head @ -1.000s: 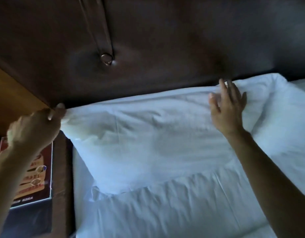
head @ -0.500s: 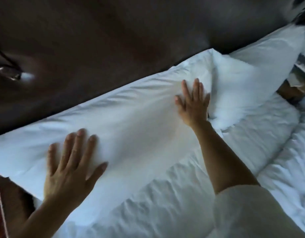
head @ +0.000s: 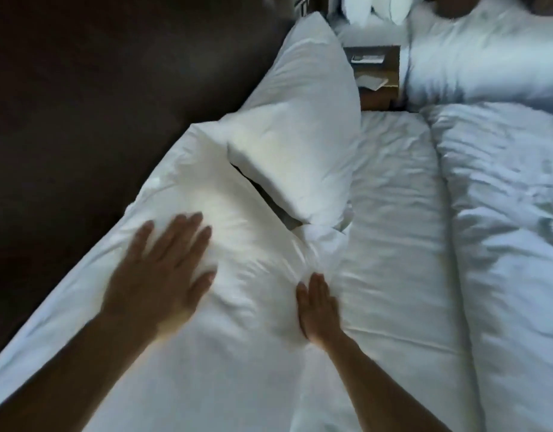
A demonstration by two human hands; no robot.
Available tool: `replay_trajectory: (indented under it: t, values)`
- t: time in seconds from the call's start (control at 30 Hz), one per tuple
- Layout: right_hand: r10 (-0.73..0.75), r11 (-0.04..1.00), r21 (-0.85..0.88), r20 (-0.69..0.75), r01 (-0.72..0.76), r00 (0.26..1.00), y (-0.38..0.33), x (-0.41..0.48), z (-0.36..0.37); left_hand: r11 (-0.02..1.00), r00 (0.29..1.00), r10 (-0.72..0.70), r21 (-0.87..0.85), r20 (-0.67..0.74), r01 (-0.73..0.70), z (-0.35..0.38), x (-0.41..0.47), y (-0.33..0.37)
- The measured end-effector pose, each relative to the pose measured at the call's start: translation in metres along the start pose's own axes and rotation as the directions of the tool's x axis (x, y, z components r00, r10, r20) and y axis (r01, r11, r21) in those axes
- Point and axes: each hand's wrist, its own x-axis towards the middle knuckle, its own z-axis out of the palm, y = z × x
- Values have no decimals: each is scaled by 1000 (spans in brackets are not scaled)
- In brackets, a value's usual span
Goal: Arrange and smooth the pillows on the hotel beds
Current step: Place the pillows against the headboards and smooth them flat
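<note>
Hands, left hand (head: 163, 275) and right hand (head: 317, 307), fingers flat, press pillow (head: 238, 232) against headboard (head: 113, 88).

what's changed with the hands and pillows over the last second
The left hand let go of the near pillow's corner and now lies flat on its top. The right hand slid from the far edge down to the near side. The view swung right, revealing a second pillow. The near pillow stays against the headboard.

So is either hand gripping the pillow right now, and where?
Nothing is gripped. The left hand lies flat, fingers spread, on top of the near pillow; the right hand presses open against its side edge.
</note>
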Motion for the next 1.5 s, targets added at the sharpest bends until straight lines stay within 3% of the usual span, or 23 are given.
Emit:
replay_trajectory:
  t: [0.07,0.1,0.17,0.2,0.23,0.3,0.33,0.4,0.47,0.5,0.57,0.63,0.67,0.77,0.8,0.87,0.93,0.97,1.07,1.13,1.23,1.33,1.5]
  values:
    - [-22,993,116,-66,29,998,7,12,1,985,986,-142,84,-88,149,-2,17,-5]
    - [-50,970,224,-175,90,983,-2,13,-1,983,982,-136,102,-131,150,-7,30,6]
    - [-155,883,372,-344,286,926,-29,18,-4,994,994,65,96,-89,-56,-9,67,48]
    - [-234,852,382,-335,359,913,-37,18,-1,980,986,164,111,-4,-162,-5,85,68]
    - [-288,872,318,-281,372,915,-36,22,6,969,976,189,142,106,-203,1,99,75]
    - [-256,961,70,-138,267,957,-13,31,14,954,956,70,262,284,-148,11,110,55]
    - [-211,978,-24,-137,209,968,3,33,16,955,958,6,283,286,-90,13,107,36]
    - [-129,992,-28,-251,126,959,24,28,21,938,976,-77,348,202,2,8,95,0]
    - [-114,969,172,-321,176,940,11,3,27,919,983,-152,380,101,103,0,84,-3]
    - [-141,908,325,-361,266,922,-6,-14,32,935,989,-126,342,77,93,-1,75,12]
    - [-250,809,410,-409,421,878,-36,-50,45,966,993,70,244,96,-91,4,48,54]
    - [-290,863,319,-322,392,901,-40,-75,64,937,967,196,259,161,-233,13,11,66]
    - [-233,918,259,-262,300,937,-30,-81,71,941,969,162,266,188,-209,13,-5,56]
    - [80,973,228,-168,-40,983,1,-94,76,967,979,-75,252,192,25,0,-39,1]
    - [129,956,284,-175,-76,976,0,-103,74,957,976,-136,276,168,86,-5,-49,-8]
    - [51,905,421,-265,68,963,-24,-134,75,954,982,-141,283,124,101,-15,-65,5]
    - [-121,864,428,-333,264,935,-52,-174,90,981,993,18,188,119,-41,-11,-87,31]
    - [-165,874,388,-333,294,929,-60,-193,100,983,989,90,151,116,-107,-8,-102,39]
    - [-64,929,339,-247,148,967,-56,-237,124,980,981,50,182,190,-85,-5,-157,21]
    - [18,946,319,-202,48,979,-45,-261,135,988,988,-21,156,151,-3,-4,-197,-4]
    - [11,970,239,-195,36,981,-37,-316,156,988,986,-79,141,149,58,-9,-267,-24]
    - [52,991,126,-21,-48,998,-31,-381,185,988,969,-110,131,223,82,-10,-338,-34]
    - [-169,979,126,67,160,983,-12,-465,211,982,931,-165,144,325,124,-24,-436,-48]
